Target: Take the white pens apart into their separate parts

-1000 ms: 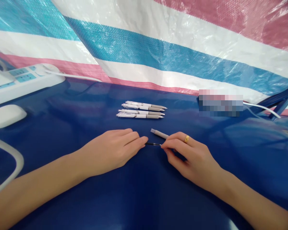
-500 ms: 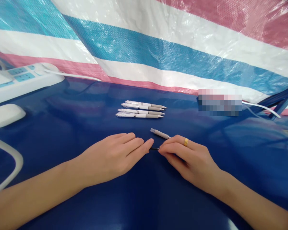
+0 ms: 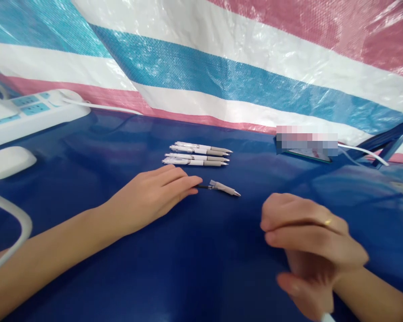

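My left hand (image 3: 157,194) rests low over the blue tabletop, its fingertips closed on a dark pen refill (image 3: 204,187) whose tip points right. Most of that refill is hidden under the fingers. Close by the tip, and perhaps touching it, lies a grey pen grip section (image 3: 225,188) with a pointed metal end. My right hand (image 3: 309,241), with a gold ring on one finger, is raised on the right and blurred by motion. Its thumb stands apart from the curled fingers, and I see nothing between them. Beyond the left hand several white-and-grey pens (image 3: 198,158) lie side by side.
On the left are a white power strip (image 3: 53,112), a white rounded object (image 3: 10,162) and a white curved cable or tube (image 3: 22,219). A partly pixelated flat device (image 3: 309,154) with a white cable (image 3: 362,150) lies at the back right. A striped plastic sheet (image 3: 201,67) hangs behind.
My right hand has let go near the refill tip and moved right and toward me. My left hand has shifted left and away with the refill, bringing it near the grip section.
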Demonstrator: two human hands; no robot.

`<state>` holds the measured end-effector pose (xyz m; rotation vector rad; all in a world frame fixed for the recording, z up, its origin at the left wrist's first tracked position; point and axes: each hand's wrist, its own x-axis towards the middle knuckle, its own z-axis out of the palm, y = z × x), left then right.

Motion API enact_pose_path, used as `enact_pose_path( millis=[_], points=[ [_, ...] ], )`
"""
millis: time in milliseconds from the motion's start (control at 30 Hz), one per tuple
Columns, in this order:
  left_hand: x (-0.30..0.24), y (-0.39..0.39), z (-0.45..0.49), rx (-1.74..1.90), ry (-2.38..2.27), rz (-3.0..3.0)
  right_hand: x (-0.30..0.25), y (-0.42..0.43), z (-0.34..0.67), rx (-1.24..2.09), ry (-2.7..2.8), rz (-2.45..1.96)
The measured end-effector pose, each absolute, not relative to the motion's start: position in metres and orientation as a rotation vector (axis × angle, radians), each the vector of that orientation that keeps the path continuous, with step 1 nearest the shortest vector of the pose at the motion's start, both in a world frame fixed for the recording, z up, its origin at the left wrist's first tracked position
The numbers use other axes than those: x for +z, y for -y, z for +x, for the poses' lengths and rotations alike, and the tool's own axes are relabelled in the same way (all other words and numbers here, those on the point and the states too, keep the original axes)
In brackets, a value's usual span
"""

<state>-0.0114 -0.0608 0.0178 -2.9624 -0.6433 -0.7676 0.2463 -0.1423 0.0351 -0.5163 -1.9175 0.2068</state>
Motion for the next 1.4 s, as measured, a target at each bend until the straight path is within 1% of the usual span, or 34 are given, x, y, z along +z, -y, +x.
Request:
enact_pose_path(
  millis=[67,200,267,433,767,900,1067,1233,1400],
  points=[
    [0.019,0.059,-0.012,-0.792,0.694,-2.952,0.034,0.14,0.248,0.092,1.878,-0.571],
    [0.023,0.06,-0.013,-0.823,0.828,-2.903,0.028,0.128,0.249,0.06,2.073,-1.089],
    [0.024,0.057,-0.015,-0.847,0.887,-2.903,0.024,0.124,0.249,0.067,2.115,-1.266],
    [0.021,0.042,-0.02,-0.84,1.055,-2.798,0.015,0.12,0.25,0.166,2.237,-1.423],
    [0.02,0.025,-0.027,-0.784,1.487,-2.545,0.017,0.122,0.25,0.288,2.291,-1.402],
    [0.018,0.019,-0.029,-0.671,1.639,-2.507,0.018,0.126,0.248,0.365,2.334,-1.334],
    [0.011,0.014,-0.032,-0.525,1.618,-2.553,0.02,0.128,0.247,0.388,2.379,-1.282],
    [0.009,0.014,-0.034,-0.52,1.574,-2.552,0.021,0.128,0.247,0.376,2.39,-1.277],
    [0.007,0.012,-0.034,-0.59,1.515,-2.554,0.022,0.128,0.246,0.373,2.414,-1.304]
  ],
)
